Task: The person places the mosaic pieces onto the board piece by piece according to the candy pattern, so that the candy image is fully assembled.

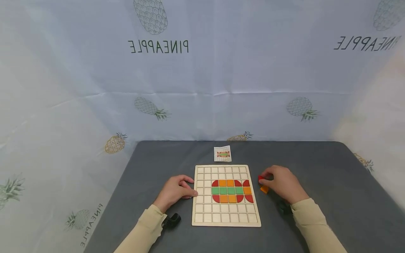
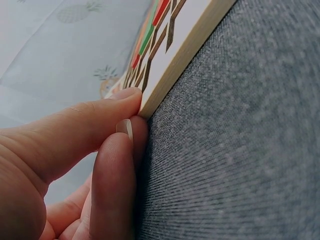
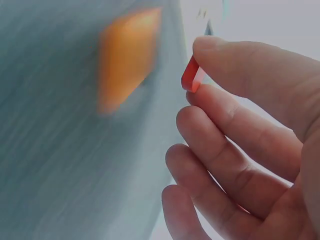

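A wooden grid board [image 1: 225, 218] lies on the dark table, with red, orange and green tiles [image 1: 223, 190] set in its middle and right squares. At the board's left edge, my left hand [image 1: 178, 190] pinches the rim, thumb on top and a fingertip against the side. To the right of the board, my right hand [image 1: 282, 181] holds a small red tile [image 3: 190, 76] between thumb and index finger. The other fingers [image 3: 220, 145] of that hand are loosely bent. Just below the held tile, an orange tile [image 1: 264, 189] lies on the table; it is blurred in the right wrist view.
Behind the board lies a small paper card [image 1: 223, 154] printed with a coloured grid pattern. The grey table [image 1: 171, 158] has a pineapple-print curtain [image 1: 202, 116] at its back and sides. A dark band [image 1: 171, 221] is on the left wrist.
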The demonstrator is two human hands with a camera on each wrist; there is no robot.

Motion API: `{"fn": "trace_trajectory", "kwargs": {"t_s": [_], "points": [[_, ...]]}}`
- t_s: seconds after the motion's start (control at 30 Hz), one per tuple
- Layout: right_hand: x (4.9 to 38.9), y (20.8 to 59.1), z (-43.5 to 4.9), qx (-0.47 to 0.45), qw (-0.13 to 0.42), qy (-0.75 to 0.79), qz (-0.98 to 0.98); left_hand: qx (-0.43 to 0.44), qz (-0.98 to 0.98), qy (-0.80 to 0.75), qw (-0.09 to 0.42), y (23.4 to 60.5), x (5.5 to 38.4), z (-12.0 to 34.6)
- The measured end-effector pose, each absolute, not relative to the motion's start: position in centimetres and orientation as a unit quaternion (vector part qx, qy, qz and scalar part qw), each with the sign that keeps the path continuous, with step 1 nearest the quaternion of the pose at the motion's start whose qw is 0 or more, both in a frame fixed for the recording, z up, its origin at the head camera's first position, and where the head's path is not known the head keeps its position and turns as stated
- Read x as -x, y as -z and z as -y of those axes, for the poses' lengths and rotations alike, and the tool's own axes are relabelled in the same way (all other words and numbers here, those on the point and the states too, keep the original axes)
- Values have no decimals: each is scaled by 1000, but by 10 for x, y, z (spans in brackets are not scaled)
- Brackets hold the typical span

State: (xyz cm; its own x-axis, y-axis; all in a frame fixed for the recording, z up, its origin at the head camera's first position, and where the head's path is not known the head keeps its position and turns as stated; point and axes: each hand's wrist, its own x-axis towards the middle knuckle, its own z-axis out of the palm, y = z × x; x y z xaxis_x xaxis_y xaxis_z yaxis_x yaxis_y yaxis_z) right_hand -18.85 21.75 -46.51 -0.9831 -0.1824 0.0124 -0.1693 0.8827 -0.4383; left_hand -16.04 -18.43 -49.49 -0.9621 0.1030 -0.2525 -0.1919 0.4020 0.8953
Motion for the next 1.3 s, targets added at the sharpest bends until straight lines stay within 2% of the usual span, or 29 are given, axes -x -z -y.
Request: {"fn": "trace_trajectory", "kwargs": {"t_s": [0.37, 0.53, 1.03, 1.3], "points": [[198, 454, -89, 168, 5, 241, -956, 26, -822, -554, 130, 499, 161, 186], [193, 461, -51, 209, -2, 233, -950, 21, -819, -559, 128, 500, 159, 186], [193, 471, -39, 243, -37, 189, -951, 14, -816, -564, 126, 499, 164, 185], [192, 471, -40, 237, -26, 187, -953, 17, -817, -562, 125, 500, 165, 185]]}}
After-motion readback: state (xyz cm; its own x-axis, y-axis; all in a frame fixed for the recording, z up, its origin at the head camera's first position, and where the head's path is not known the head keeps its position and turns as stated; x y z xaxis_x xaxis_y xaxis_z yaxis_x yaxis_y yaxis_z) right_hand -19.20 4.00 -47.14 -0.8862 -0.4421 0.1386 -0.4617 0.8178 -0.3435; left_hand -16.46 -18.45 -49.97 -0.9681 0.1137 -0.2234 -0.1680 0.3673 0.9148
